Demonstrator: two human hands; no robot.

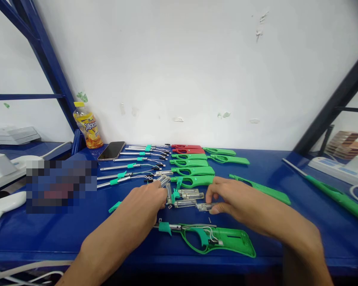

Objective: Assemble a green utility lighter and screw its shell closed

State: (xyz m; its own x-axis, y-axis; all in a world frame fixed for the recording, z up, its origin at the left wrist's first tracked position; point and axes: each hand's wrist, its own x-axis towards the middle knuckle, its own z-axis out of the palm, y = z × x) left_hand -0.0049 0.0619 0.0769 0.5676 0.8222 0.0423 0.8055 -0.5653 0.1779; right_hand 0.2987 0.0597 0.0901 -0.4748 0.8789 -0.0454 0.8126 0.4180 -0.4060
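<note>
My right hand (pixel 229 194) has its thumb and fingers closed around the end of a clear plastic lighter fuel tank (pixel 203 207). Several similar tanks (pixel 185 203) lie beside it in a small pile with teal triggers (pixel 175 195). At the pile's left edge is my left hand (pixel 149 200), its fingers curled in; they are largely hidden, and what they hold cannot be made out. Nearer to me, an open green lighter shell (pixel 235 240) lies flat, with a metal tube, a teal trigger (pixel 202 236) and white wires in it.
Metal lighter tubes (pixel 122 167) with wires lie in rows behind my left hand. Green shells (pixel 197 171) and red shells (pixel 187 147) lie right of them. A long green lighter (pixel 337 194) is far right. A phone (pixel 111 151) and a drink bottle (pixel 88 125) stand at back left.
</note>
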